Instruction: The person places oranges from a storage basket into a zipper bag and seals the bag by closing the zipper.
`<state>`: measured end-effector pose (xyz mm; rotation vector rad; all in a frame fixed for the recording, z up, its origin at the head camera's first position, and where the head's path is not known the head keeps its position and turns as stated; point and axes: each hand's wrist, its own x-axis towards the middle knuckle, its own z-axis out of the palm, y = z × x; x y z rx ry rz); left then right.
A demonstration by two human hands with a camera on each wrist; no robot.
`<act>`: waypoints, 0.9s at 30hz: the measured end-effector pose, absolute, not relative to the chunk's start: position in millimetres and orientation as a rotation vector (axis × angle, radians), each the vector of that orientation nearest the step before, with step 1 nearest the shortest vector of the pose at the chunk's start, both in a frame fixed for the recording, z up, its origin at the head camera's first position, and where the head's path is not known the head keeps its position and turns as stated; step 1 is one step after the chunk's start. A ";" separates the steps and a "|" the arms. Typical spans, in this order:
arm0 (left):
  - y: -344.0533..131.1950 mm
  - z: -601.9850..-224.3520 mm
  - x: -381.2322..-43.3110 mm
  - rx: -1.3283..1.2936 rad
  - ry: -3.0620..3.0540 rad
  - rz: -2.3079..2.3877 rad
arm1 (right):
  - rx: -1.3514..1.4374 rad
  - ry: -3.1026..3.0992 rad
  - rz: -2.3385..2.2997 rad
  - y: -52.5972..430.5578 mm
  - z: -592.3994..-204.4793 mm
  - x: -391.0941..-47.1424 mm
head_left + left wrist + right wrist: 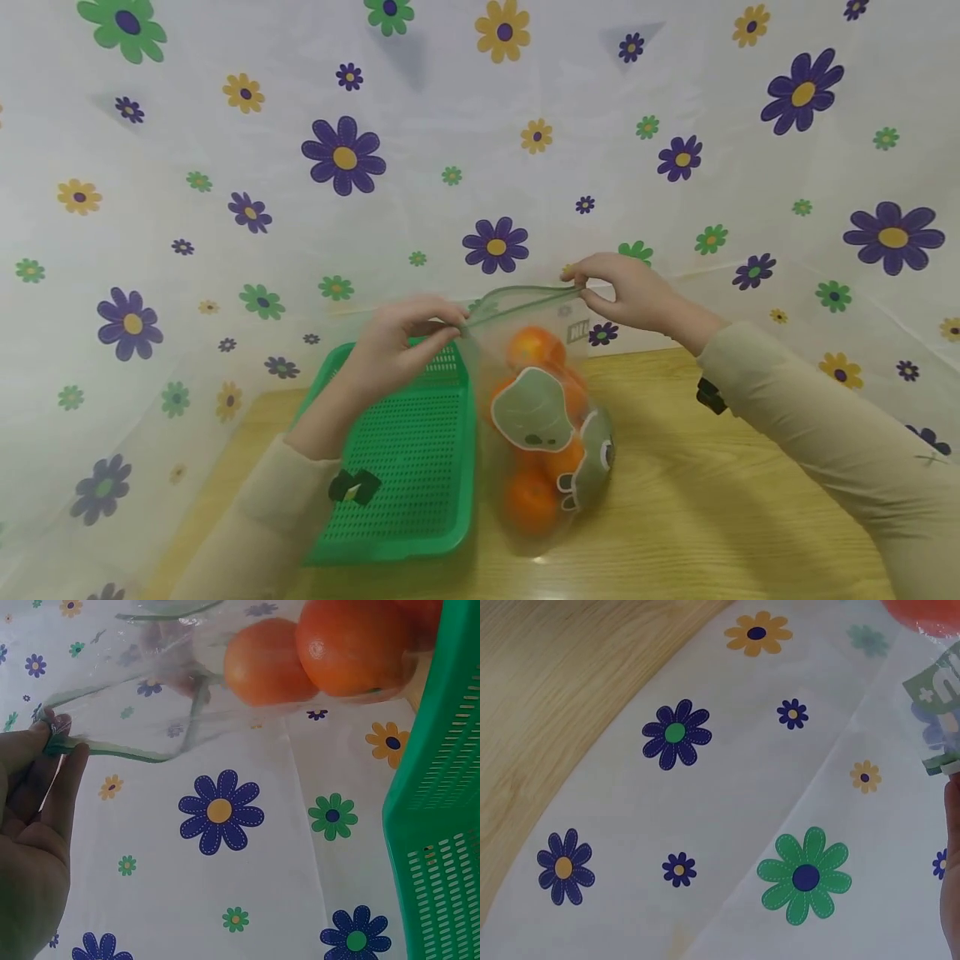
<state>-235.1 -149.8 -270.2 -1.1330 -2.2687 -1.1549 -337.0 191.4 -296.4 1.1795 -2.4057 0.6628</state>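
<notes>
A clear zip bag [531, 410] with a green zip edge and printed green cartoon patches stands upright on the table, several oranges [532, 500] inside. At its mouth's left corner, my left hand [393, 346] pinches the edge between thumb and fingers; the left wrist view shows the same left hand [34, 817] with the bag film bunched at its fingertips. My right hand [633, 292] pinches the opposite corner, higher up. Between the hands the two green edges bow apart, leaving a gap. Only a sliver of the right hand [952, 855] shows in the right wrist view.
A green perforated plastic basket [405, 450] sits on the wooden table [712, 517], directly left of the bag and under the left forearm. Behind and at the sides hangs a white sheet [427, 225] with purple, yellow and green flowers.
</notes>
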 end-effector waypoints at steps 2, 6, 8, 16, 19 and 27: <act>-151.3 -270.0 -236.6 -1.092 -2.265 -1.163 | 1.171 -2.398 0.699 194.6 -295.9 -335.5; -154.2 -271.0 -239.9 -1.002 -2.264 -1.191 | 1.140 -2.386 0.776 201.1 -293.5 -328.7; -155.0 -272.0 -241.6 -0.950 -2.272 -1.200 | 1.123 -2.381 0.811 204.0 -292.0 -324.5; -154.1 -271.3 -243.4 -0.777 -2.307 -1.227 | 1.072 -2.426 0.865 215.8 -286.1 -306.8; -152.2 -270.3 -244.0 -0.744 -2.313 -1.259 | 1.077 -2.448 0.827 220.8 -284.3 -301.8; -145.7 -266.3 -247.7 -0.685 -2.281 -1.534 | 1.079 -2.451 0.837 230.0 -277.2 -293.2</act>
